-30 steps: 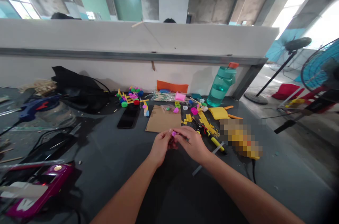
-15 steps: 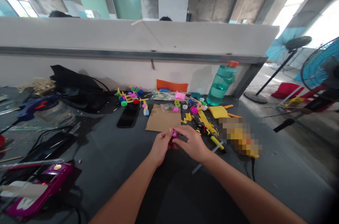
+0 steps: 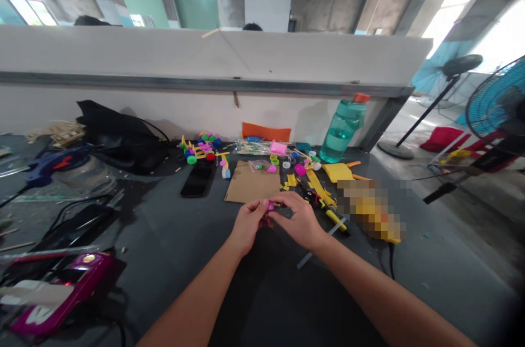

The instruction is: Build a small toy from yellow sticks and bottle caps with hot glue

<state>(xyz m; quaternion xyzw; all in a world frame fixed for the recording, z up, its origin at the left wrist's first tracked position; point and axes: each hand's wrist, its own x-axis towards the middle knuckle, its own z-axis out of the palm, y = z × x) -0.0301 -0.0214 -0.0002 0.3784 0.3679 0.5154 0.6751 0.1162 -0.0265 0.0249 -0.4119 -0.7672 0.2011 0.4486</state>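
Between my fingers is a small purple-pink piece (image 3: pixel 270 206), too small to make out its kind. My left hand (image 3: pixel 249 222) pinches it with thumb and fingers. From the other side, the curled thumb and fingers of my right hand (image 3: pixel 298 218) close on it too. Both hands are just above the dark table, at the near edge of a brown cardboard square (image 3: pixel 250 186). Beyond them lie several coloured plastic caps (image 3: pixel 301 170) and a pink packet (image 3: pixel 279 147). Yellow strips (image 3: pixel 318 187) and a yellow-handled cutter (image 3: pixel 333 218) are right of my right hand.
A black phone (image 3: pixel 197 180) and small colourful built pieces (image 3: pixel 200 149) lie at left centre. A blue glue gun (image 3: pixel 57 164) and a magenta device (image 3: pixel 65 298) with cords occupy the left side. A teal bottle (image 3: pixel 339 131) stands at the back right, before a white partition (image 3: pixel 184 52).
The purple-pink piece has turned slightly between my fingers, and my fingers have shifted a little. Everything else on the table stays in place.
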